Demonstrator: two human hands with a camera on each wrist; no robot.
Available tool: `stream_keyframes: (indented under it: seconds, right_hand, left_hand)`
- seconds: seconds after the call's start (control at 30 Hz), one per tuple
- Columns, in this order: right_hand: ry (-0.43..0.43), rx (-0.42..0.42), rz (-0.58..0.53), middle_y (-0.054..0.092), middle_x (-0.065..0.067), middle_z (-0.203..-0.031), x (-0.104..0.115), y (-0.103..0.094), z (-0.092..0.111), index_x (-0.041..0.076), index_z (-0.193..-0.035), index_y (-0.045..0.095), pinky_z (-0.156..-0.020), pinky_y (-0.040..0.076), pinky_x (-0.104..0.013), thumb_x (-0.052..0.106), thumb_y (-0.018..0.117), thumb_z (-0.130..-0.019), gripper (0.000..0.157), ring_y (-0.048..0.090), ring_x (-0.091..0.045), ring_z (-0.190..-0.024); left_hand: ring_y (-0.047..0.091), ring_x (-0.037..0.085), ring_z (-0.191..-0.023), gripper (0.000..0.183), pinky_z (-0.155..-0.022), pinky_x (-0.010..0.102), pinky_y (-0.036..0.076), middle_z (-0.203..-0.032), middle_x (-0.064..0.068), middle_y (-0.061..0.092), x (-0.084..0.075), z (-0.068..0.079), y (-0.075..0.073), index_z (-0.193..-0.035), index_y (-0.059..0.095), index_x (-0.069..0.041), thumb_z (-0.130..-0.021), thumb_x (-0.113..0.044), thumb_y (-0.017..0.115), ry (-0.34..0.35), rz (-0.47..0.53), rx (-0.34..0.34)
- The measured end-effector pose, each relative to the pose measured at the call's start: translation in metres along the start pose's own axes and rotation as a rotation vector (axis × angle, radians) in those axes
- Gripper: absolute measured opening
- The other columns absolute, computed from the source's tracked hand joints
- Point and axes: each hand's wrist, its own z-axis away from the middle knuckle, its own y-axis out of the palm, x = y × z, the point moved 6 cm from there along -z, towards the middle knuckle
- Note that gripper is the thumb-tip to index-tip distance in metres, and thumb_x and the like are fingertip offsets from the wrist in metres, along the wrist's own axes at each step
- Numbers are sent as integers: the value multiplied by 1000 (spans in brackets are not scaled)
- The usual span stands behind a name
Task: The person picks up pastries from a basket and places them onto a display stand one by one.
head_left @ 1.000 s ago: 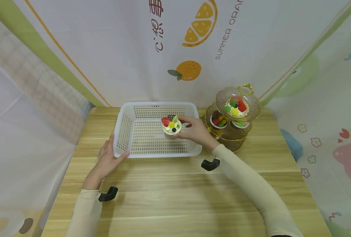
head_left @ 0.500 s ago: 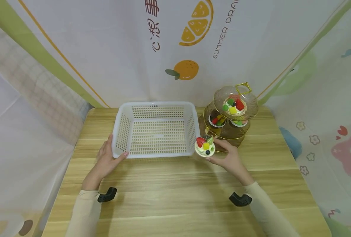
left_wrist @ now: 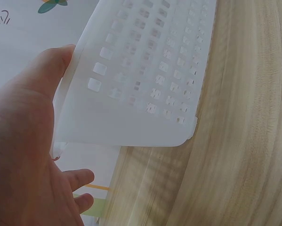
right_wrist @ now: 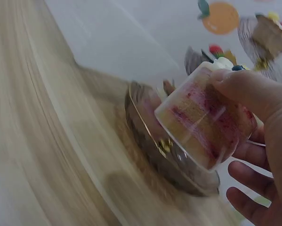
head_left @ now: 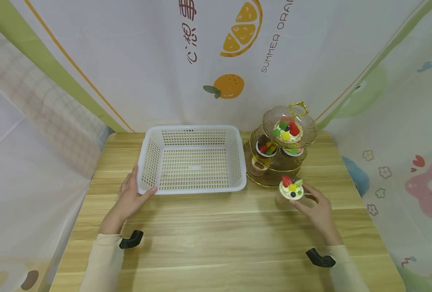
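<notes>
A clear cup of layered cake (head_left: pixel 291 190), topped with cream and fruit pieces, is held in my right hand (head_left: pixel 318 211) in front of the tiered stand (head_left: pixel 279 176). In the right wrist view the thumb lies near the rim of the cup (right_wrist: pixel 204 117). My left hand (head_left: pixel 130 200) holds the front left corner of the white plastic basket (head_left: pixel 192 192), thumb on the front rim and fingers along the left side. No items show inside the basket. In the left wrist view the thumb touches the basket's rim (left_wrist: pixel 77 70).
On the stand's top tier sits a fruit tart (head_left: pixel 288 132). The middle tier holds a dark cup with fruit (head_left: pixel 266 148) and another white-rimmed cup (head_left: pixel 293 152); a further cup (head_left: pixel 258 167) stands on the bottom tier. A printed curtain (head_left: pixel 146 81) hangs behind the wooden table (head_left: pixel 208 243).
My right hand has carried the cake cup from over the basket rightward and nearer, to the front of the stand. The left hand stays on the basket corner.
</notes>
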Motion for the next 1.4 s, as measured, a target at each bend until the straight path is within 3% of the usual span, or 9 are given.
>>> stream_keyframes:
  seconds: [0.2, 0.4, 0.63, 0.7, 0.97, 1.27, 1.4]
  right_hand:
    - [24, 17, 29, 59, -20, -137, -15, -6, -13, 3, -140, 55, -93, 44, -36, 26, 81, -83, 66, 51, -1, -103]
    - [16, 61, 49, 61, -17, -135, -24, -6, -31, 5, -140, 55, -92, 45, -32, 32, 78, -86, 65, 50, 5, -101]
    - [3, 136, 91, 64, -18, -128, -26, -3, -49, 4, -140, 55, -93, 44, -39, 40, 73, -89, 66, 54, -24, -109]
    - [18, 147, 91, 64, -17, -125, -27, -3, -52, 4, -139, 55, -93, 43, -38, 42, 72, -89, 66, 55, -26, -110]
    - [-3, 142, 100, 67, -17, -118, -22, -5, -60, 3, -136, 59, -92, 45, -40, 39, 73, -89, 61, 57, -19, -103]
    - [-16, 126, 92, 65, -16, -129, -22, -10, -60, 5, -140, 56, -92, 44, -30, 38, 74, -88, 64, 49, 10, -100]
    - [-19, 117, 71, 62, -17, -136, -23, -9, -60, 6, -141, 55, -94, 44, -36, 38, 74, -88, 64, 53, -1, -106]
  left_hand:
    - [-3, 57, -148, 108, -110, 77, -1, -160, 36, 9, 0, 0, -1, -157, -20, -12, -94, -50, 59, 7, 1, -4]
    - [-2, 57, -148, 109, -110, 77, -1, -161, 36, 10, 0, -1, 0, -157, -20, -12, -94, -52, 59, 2, -9, 5]
    - [-3, 57, -148, 108, -110, 77, -1, -160, 37, 11, -1, -2, 0, -156, -21, -12, -94, -52, 59, 8, -4, 9]
    - [-4, 57, -148, 108, -110, 77, -1, -160, 37, 11, -1, -2, 0, -157, -20, -12, -94, -51, 59, 10, 0, 11]
    - [-4, 57, -148, 109, -109, 77, -1, -160, 37, 10, -1, -2, -1, -157, -21, -13, -94, -52, 59, 8, 6, 9]
    - [-1, 58, -147, 109, -109, 78, 0, -161, 36, 8, -1, 0, -1, -157, -19, -11, -94, -52, 59, 4, -14, 2]
    - [-2, 58, -147, 108, -109, 78, 0, -161, 36, 7, -1, 0, -1, -157, -18, -10, -94, -52, 59, 3, -15, 4]
